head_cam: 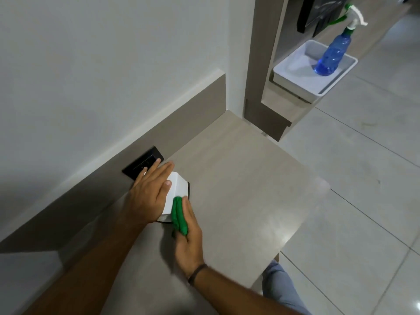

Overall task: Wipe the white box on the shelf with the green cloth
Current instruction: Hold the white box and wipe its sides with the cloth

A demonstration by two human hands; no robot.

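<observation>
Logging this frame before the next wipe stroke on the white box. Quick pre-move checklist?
1. Left hand steadying the white box: ok, palm on top.
2. Green cloth in right hand grip: ok.
3. Cloth touching box: ok, against its near side.
4. Box seated flat on the shelf: cannot tell, dark base partly hidden.
5. Spray bottle clear of stroke: ok, far off in the white tray.
</observation>
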